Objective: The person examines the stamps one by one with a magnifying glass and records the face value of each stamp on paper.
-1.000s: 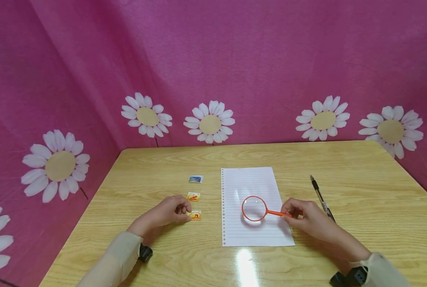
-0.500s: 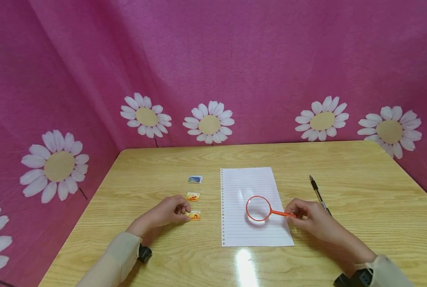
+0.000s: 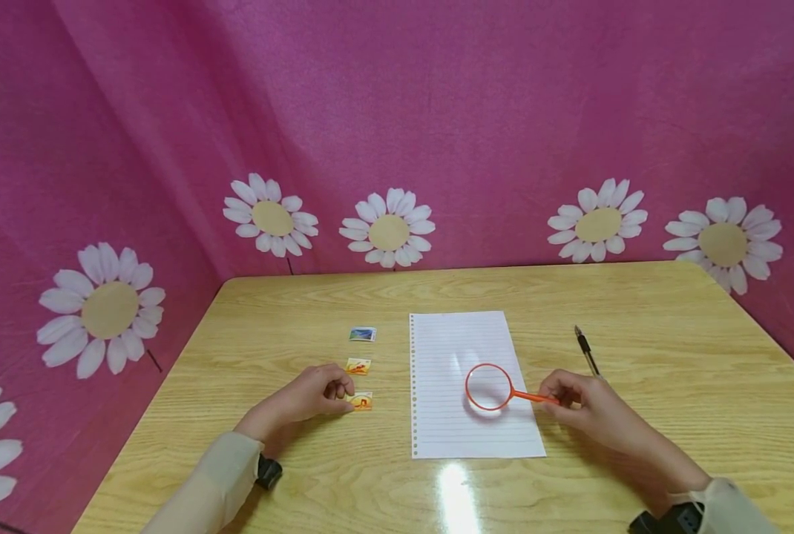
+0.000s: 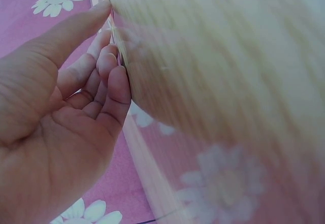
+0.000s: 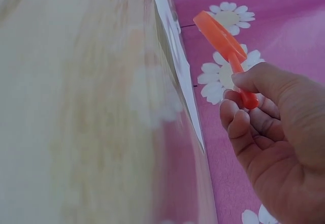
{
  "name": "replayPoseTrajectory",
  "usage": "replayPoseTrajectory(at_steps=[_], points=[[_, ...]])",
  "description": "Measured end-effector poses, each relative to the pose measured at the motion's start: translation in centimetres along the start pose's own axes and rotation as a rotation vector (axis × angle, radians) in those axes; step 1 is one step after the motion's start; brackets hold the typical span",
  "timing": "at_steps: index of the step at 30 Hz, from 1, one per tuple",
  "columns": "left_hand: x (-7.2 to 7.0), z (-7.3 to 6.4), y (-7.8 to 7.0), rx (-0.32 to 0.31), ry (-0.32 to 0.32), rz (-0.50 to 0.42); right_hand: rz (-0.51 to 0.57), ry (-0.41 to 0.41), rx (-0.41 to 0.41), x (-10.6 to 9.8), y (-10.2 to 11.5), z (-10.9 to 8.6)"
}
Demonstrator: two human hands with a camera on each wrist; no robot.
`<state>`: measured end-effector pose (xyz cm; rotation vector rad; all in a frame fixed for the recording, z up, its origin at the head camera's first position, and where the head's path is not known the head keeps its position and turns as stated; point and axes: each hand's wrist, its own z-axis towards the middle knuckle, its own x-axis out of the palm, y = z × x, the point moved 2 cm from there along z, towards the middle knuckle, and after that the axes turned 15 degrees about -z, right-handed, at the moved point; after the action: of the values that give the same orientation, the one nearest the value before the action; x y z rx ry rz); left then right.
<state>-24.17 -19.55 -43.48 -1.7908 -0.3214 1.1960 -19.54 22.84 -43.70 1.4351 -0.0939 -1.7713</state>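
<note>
My right hand (image 3: pixel 580 400) pinches the handle end of an orange-red magnifying glass (image 3: pixel 535 397) between thumb and fingers. In the right wrist view, the magnifying glass (image 5: pixel 221 35) is held up off the table, its round frame tilted. Its lens overlaps the lower right part of a lined sheet of paper (image 3: pixel 437 437) in the head view. My left hand (image 3: pixel 310 393) rests on the table, thumb and fingertips at the left edge of the nearest small yellow-and-orange stamp (image 3: pixel 363 401). Beyond that lie a second yellow stamp (image 3: pixel 359 366) and a blue one (image 3: pixel 363 334), in a column.
A black pen (image 3: pixel 585 347) lies right of the paper, its rear part hidden behind my right hand. The wooden table (image 3: pixel 290 311) reaches back to a pink curtain (image 3: pixel 477 133) with white daisies. A bright reflection shows on the tabletop below the paper.
My right hand has moved slightly to the right with the magnifying glass, covering more of the pen. The left hand, stamps and paper have stayed in place.
</note>
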Motion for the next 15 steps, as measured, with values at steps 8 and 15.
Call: replayPoseTrajectory(at_steps=[8,15], points=[[0.08,0.16,-0.04,0.0,0.004,-0.003,-0.031,-0.017,-0.002,-0.41,-0.5,-0.35],[0.04,-0.09,0.02,0.012,0.009,-0.018,-0.066,-0.023,0.023,-0.63,-0.7,-0.72]])
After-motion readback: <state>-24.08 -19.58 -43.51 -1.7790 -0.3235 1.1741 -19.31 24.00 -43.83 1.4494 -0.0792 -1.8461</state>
